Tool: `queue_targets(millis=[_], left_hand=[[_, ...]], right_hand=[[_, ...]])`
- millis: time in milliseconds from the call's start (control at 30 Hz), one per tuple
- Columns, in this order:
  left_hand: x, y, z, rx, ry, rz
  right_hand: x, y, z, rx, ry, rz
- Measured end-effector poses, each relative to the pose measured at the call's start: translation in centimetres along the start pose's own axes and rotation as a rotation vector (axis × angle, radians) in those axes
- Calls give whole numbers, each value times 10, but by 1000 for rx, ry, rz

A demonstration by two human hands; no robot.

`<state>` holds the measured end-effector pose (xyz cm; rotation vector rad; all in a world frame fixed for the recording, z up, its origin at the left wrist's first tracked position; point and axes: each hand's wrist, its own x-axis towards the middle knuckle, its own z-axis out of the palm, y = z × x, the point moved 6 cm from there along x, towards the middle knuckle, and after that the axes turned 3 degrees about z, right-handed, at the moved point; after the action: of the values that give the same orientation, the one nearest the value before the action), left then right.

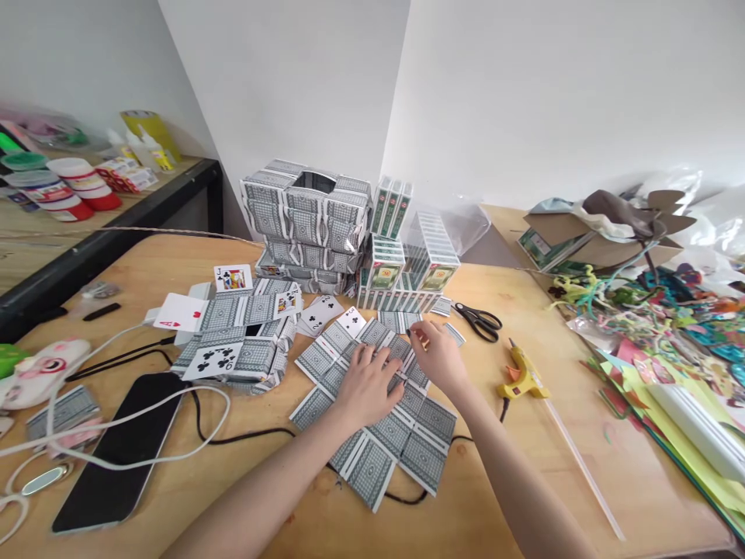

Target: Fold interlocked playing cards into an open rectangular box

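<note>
Head view: your left hand (369, 380) lay palm down at frame center on the card sheet (396, 431), fingers spread and slightly bent. No grip there; it looked like you were pinning the sheet so it wouldn't slide. Your right hand (441, 359) was just beside, at the sheet's upper right edge, fingertips drawn together. Couldn't tell whether they pinched a card edge or something small; the fingers hid it.

The sheet lay backs up, flat on the table (582, 404), probably because that kept its strips within reach of both hands. A black cable (250, 437) showed at its left and lower edges, so it seemed to pass underneath, which may have kept the sheet from lying fully flat.

Glue gun (524, 373) lay on its side right of center, near your right hand, likely parked for an easy reach; clear stick (585, 470) trailed to the lower right. Scissors (480, 321) sat just above it, handles to the right.

Card block (308, 217) stood upper center against the wall side, boxes (387, 272) stacked right beside it, maybe to keep both out of your workspace. Small block (233, 341) was left of the sheet, loose cards on top.
</note>
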<state>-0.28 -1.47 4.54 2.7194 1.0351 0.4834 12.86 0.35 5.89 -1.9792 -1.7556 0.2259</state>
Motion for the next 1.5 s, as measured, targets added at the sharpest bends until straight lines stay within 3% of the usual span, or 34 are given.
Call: queue_targets(millis=[200,333,533,733,933,1200,1367,1500], left_hand=[[-3,-11,0,22,25,-131],[-6,-29,-6,-23,-39,-129],[-13,-51,-16,-81,-392,75],[-17,-57,-22,-34,-520,131],[-14,-55,-26,25,-644,192],[-2,-41,-29,123,-624,239],[-1,-43,-27,127,-598,237],[-8,-46,-24,94,-667,231]], right_hand=[[-82,-12,20,51,-203,-13],[-107,-15,34,-31,-255,-37],[-89,-8,30,-31,-351,-144],[-71,-20,21,-99,-505,-242],[-66,-42,15,-230,-555,-254],[-60,-54,14,-286,-551,-304],[-62,-59,14,-316,-554,-306],[-65,-59,15,-313,-539,-298]])
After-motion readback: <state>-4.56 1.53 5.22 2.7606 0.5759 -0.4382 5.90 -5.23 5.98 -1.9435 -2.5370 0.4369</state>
